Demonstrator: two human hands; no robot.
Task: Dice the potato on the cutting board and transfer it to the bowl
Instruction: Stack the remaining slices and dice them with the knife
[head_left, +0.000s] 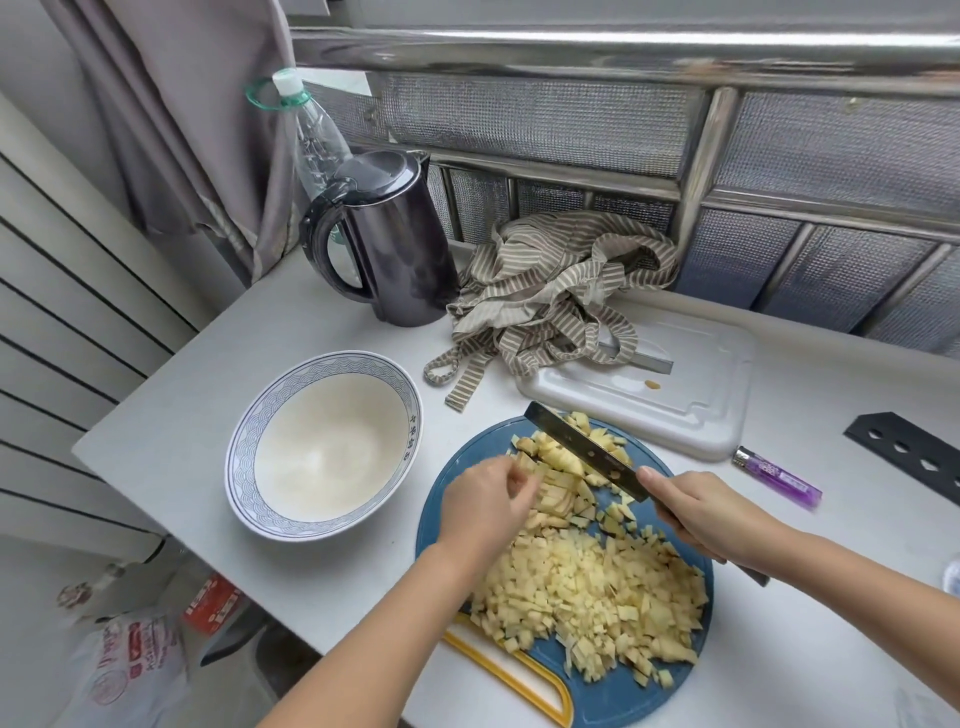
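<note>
A round blue cutting board (457, 467) with a yellow handle lies at the counter's front. A large pile of diced potato (592, 592) covers its near half. Uncut potato strips (558, 480) lie at its far part. My left hand (485, 506) rests on these strips, fingers curled over them. My right hand (698, 512) grips the handle of a dark knife (582, 449), whose blade stands across the strips. An empty white bowl (324, 441) with a blue patterned rim sits left of the board.
A black kettle (387, 241) and a plastic bottle (314, 137) stand at the back left. A striped cloth (545, 296) lies partly on a white board (675, 395) behind the blue one. A purple lighter (776, 476) lies to the right. The counter edge runs along the left.
</note>
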